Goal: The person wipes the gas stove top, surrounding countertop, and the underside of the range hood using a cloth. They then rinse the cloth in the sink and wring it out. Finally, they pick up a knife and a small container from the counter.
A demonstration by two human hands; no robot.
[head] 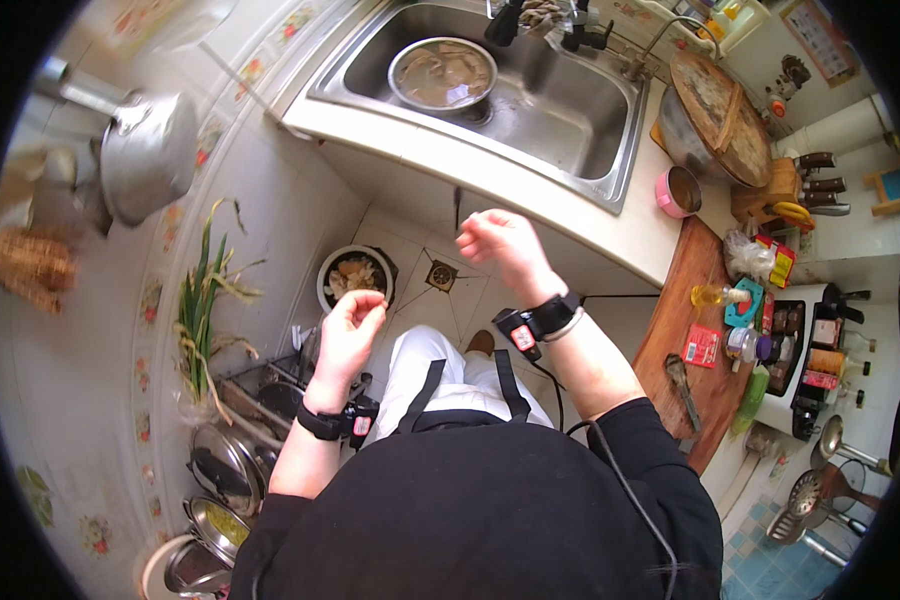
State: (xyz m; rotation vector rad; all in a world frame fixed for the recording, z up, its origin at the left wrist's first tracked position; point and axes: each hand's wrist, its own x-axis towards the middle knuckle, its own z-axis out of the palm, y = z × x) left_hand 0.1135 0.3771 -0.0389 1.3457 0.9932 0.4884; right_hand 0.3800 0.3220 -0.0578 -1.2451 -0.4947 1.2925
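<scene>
My left hand (350, 328) is raised over the floor beside a waste bin (356, 277) with scraps in it; its fingers curl towards the thumb, and I see nothing held. My right hand (499, 244) hangs in front of the sink counter's edge, slightly blurred, its fingers bent. A thin dark thing (457, 210) shows just beyond its fingertips; whether they touch is unclear. Beyond the hands, a metal bowl (443, 73) of water with pale pieces in it stands in the stainless steel sink (562, 139).
Right: a pink pot (678, 192), a wok with a wooden lid (720, 120), a knife block (776, 187) and a wooden board (656, 352). Left: green onions (202, 322), a hanging saucepan (148, 154) and stacked lids (225, 469). A drain (441, 276) lies in the floor.
</scene>
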